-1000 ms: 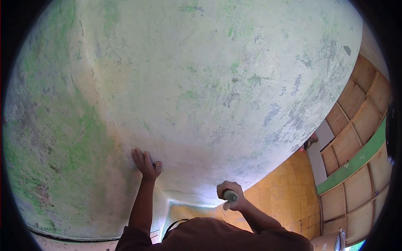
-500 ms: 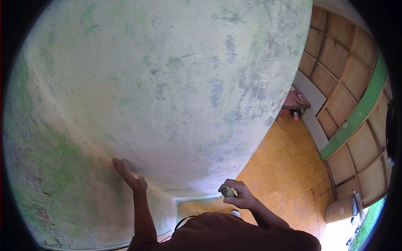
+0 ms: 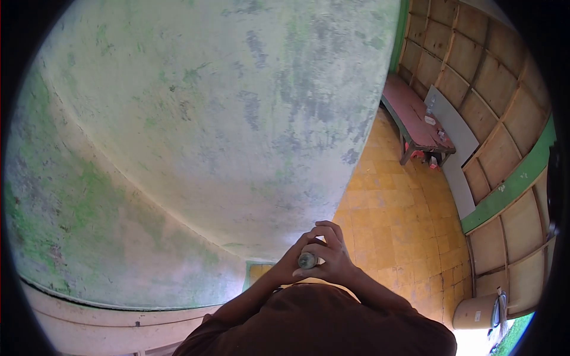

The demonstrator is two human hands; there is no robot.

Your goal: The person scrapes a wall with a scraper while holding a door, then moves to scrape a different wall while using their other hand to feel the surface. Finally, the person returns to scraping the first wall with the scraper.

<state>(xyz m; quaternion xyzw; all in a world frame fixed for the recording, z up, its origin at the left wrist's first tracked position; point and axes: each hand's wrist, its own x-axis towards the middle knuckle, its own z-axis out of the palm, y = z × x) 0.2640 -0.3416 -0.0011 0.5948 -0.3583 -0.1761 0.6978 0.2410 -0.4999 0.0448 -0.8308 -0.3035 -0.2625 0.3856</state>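
At lower centre of the frame, both hands meet around a small grey-green cylindrical handle (image 3: 307,260): the right hand (image 3: 332,261) wraps its fingers over it, the left hand (image 3: 292,264) closes alongside, before a weathered, green-stained white plaster wall (image 3: 196,118).

most of the tool (image 3: 307,260) is hidden inside both hands' fingers (image 3: 325,232).

Both hands meet in front of the chest, low in the view. Right hand (image 3: 332,261): fingers (image 3: 325,232) curled closed, knuckles up, wrist bent, forearm running down to the right. Left hand (image 3: 291,264): pressed against the right from the left side, fingers wrapped partly under it; forearm angled down-left. Both elbows bent, sleeves dark brown.
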